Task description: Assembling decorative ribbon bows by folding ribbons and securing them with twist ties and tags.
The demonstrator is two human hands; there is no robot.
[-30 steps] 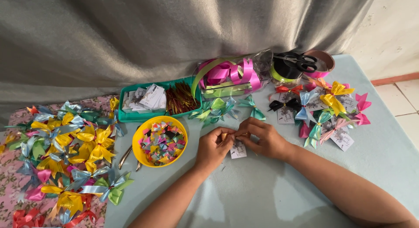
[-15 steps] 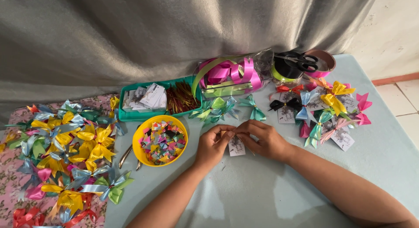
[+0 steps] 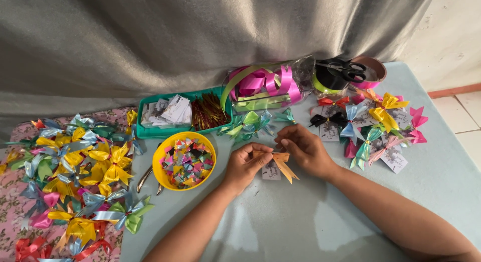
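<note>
My left hand and my right hand meet over the pale blue table. Together they pinch a small gold ribbon bow whose two tails hang down toward me. A small white paper tag lies right under the bow. The fingertips of both hands touch the bow's middle knot.
A yellow bowl of small coloured bits sits left of my hands, a green tray with cards and twist ties behind it. Several finished bows pile at left, tagged bows at right. Ribbon rolls and scissors stand at the back.
The hands have drawn slightly apart and the gold bow with its tails now shows between them; before, the fingers covered it.
</note>
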